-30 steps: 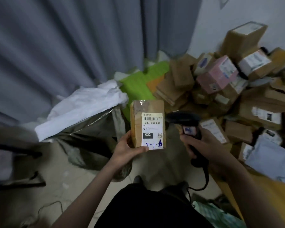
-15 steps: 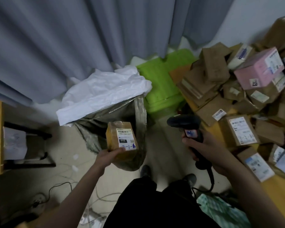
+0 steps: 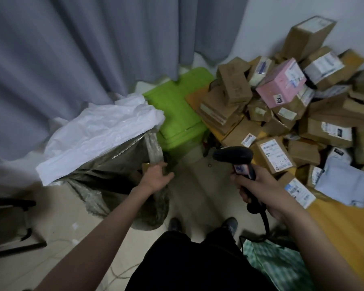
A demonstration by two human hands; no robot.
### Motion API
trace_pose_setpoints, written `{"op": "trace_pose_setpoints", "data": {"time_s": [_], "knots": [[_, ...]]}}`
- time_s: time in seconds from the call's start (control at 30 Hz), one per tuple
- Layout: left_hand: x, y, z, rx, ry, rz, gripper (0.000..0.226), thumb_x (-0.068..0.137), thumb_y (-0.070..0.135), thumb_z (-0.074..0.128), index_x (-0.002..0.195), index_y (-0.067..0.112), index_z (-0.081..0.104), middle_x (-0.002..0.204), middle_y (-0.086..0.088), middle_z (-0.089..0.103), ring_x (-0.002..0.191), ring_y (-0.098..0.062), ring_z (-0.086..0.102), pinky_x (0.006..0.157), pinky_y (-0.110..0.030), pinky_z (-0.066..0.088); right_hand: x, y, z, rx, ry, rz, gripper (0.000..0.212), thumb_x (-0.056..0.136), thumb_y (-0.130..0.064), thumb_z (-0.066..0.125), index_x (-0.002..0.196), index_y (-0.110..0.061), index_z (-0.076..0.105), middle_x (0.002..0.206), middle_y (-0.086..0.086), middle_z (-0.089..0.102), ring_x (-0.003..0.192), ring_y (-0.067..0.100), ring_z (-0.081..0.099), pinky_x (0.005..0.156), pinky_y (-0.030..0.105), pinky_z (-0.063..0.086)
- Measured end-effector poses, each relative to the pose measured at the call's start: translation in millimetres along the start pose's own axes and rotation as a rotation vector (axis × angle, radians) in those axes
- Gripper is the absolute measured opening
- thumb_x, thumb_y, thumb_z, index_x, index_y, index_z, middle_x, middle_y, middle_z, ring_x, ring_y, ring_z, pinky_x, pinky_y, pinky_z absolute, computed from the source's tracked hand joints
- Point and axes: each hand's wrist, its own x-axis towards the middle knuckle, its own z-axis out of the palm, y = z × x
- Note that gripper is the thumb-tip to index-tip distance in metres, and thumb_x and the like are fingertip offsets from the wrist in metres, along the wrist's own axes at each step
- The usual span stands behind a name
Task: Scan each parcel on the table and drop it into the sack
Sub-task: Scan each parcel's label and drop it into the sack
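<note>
a: where's my left hand [image 3: 156, 179] right now?
b: at the near right edge of the sack's [image 3: 114, 164] mouth. a bit of the brown parcel [image 3: 146, 166] shows just past the fingers, at the opening. the hand hides most of it, so i cannot tell if the left grip is clamped on it or apart.
a: and the right hand [image 3: 258, 185]?
b: its grip is clamped round the handle of the black scanner [image 3: 235, 158], head pointing left, cable hanging down toward my legs.
a: what's on the table [image 3: 344, 219]?
b: a heap of parcels [image 3: 302, 106] on the right, piled up to the far wall: brown boxes, a pink box [image 3: 282, 86], a grey mailer bag [image 3: 342, 185] nearer.
a: anything between sack and table?
b: a green bin [image 3: 177, 114] on the floor, just right of the sack, with the grey curtain [image 3: 82, 49] behind both.
</note>
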Motion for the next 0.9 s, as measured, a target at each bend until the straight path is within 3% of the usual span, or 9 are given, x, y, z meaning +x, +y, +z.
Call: {"op": "trace_pose_setpoints", "data": {"time_s": [0.17,0.3,0.5,0.57,0.67,0.77,0.83,0.9], "knots": [[11.8,62.8,22.8,0.111,-0.089,0.142,0.053,0.095,0.038,0.064,0.140,0.012,0.055,0.142,-0.012,0.053,0.132,-0.027,0.050,0.108,-0.028,0.037,-11.6,16.0,-39.2,0.048,0.076,0.017,0.012,0.097,-0.010,0.061,0.109,-0.009,0.058,0.056,-0.001,0.052,0.050,0.018,0.049,0.051,0.033,0.039],[19.6,129.4,50.5,0.177,-0.169,0.285,0.048,0.096,0.034,0.064,0.138,0.011,0.058,0.141,-0.011,0.056,0.132,-0.025,0.051,0.105,-0.026,0.038,-28.4,44.9,-85.5,0.096,0.211,0.037,0.008,0.096,-0.008,0.062,0.103,-0.007,0.058,0.056,-0.002,0.054,0.049,0.018,0.049,0.049,0.031,0.040],[26.2,220.0,121.4,0.243,-0.317,0.384,0.050,0.094,0.037,0.063,0.136,0.011,0.059,0.138,-0.006,0.059,0.126,-0.023,0.055,0.097,-0.028,0.042,-44.2,114.6,-160.9,0.247,0.401,0.197,0.022,0.094,0.002,0.059,0.114,-0.004,0.054,0.073,0.012,0.057,0.054,0.022,0.057,0.051,0.033,0.046],[23.4,243.7,146.6,0.224,-0.385,0.376,0.047,0.092,0.038,0.062,0.131,0.012,0.061,0.129,-0.002,0.061,0.120,-0.020,0.057,0.090,-0.028,0.044,-46.1,139.9,-183.1,0.274,0.435,0.239,0.026,0.095,-0.001,0.060,0.119,-0.006,0.053,0.090,0.016,0.061,0.066,0.024,0.065,0.057,0.037,0.056],[27.3,266.1,186.1,0.216,-0.468,0.308,0.033,0.096,0.031,0.063,0.123,0.012,0.061,0.124,-0.003,0.059,0.115,-0.019,0.056,0.086,-0.026,0.040,-42.9,173.6,-212.4,0.246,0.445,0.251,0.028,0.095,-0.004,0.062,0.121,-0.005,0.053,0.106,0.016,0.060,0.090,0.028,0.064,0.083,0.051,0.058],[29.3,287.9,214.9,0.159,-0.501,0.214,0.035,0.096,0.029,0.062,0.128,0.013,0.059,0.130,-0.005,0.058,0.114,-0.020,0.054,0.086,-0.024,0.038,-30.6,197.5,-232.5,0.189,0.413,0.289,0.031,0.097,-0.007,0.062,0.126,-0.005,0.053,0.118,0.023,0.059,0.106,0.035,0.062,0.089,0.049,0.053],[29.0,299.6,227.3,0.129,-0.532,0.177,0.023,0.099,0.027,0.061,0.121,0.021,0.058,0.118,0.007,0.058,0.106,-0.011,0.052,0.085,-0.020,0.039,-17.2,213.8,-242.6,0.172,0.404,0.284,0.036,0.097,-0.004,0.060,0.130,0.004,0.050,0.128,0.029,0.057,0.109,0.038,0.060,0.087,0.043,0.049],[29.2,311.2,237.5,0.089,-0.573,0.156,0.037,0.094,0.041,0.066,0.125,0.023,0.059,0.121,0.012,0.060,0.110,-0.009,0.055,0.092,-0.024,0.044,-6.5,222.4,-250.6,0.182,0.379,0.283,0.038,0.098,-0.004,0.059,0.134,0.003,0.048,0.129,0.023,0.058,0.108,0.031,0.059,0.088,0.037,0.047]]}}
